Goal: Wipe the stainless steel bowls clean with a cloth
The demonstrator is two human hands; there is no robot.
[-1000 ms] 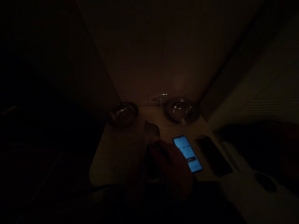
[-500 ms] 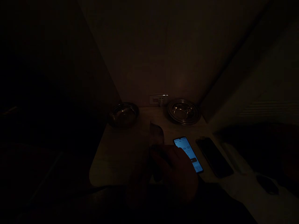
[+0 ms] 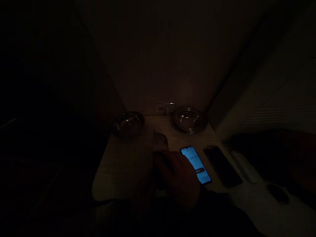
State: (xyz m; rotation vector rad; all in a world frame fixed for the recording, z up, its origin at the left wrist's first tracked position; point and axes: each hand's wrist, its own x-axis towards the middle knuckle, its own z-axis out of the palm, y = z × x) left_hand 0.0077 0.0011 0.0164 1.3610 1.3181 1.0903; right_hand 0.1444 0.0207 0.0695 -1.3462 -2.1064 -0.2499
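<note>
The scene is very dark. Over the near part of a small pale table (image 3: 118,171), my right hand (image 3: 181,179) seems curled around a pale folded piece (image 3: 160,143), perhaps cloth or paper, whose top sticks up above the fingers. A dim shape beside it at lower left may be my left hand (image 3: 144,196); its fingers do not show. A lit phone (image 3: 197,165) with a blue screen lies flat just right of my right hand, partly covered by it.
A dark phone (image 3: 222,166) lies right of the lit one. A steel bowl (image 3: 128,123) and a steel plate (image 3: 190,119) stand at the table's back edge, with a wall socket (image 3: 163,107) between them. Pale bedding (image 3: 259,197) fills the right.
The pale piece and my right hand have shifted a little left and stayed at about the same height. The view has tilted slightly. The phones and dishes have not moved.
</note>
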